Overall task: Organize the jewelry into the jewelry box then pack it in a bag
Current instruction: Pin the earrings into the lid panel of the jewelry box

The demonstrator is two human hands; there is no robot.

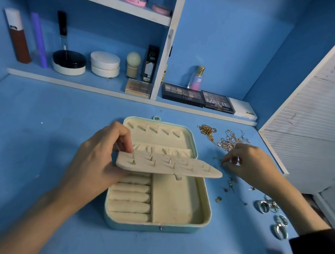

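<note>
Jewelry box (207, 211) open on blue table (24, 146), below left fingers | left hand (98, 159) pinches end of earring panel (168, 167), lifted | right hand (251, 164) fingertips bunched beside panel tip, catch unclear | risk: tilting panel sheds studs (151, 158).

Teal jewelry box (144, 228) open; stud panel (168, 168) lifted; gold chains (228, 141), silver rings (262, 206) loose at right.

Jewelry box (155, 230) centre table (24, 146); necklaces (228, 140) behind-right, rings (263, 206) right, earrings (230, 184) probably between.
</note>
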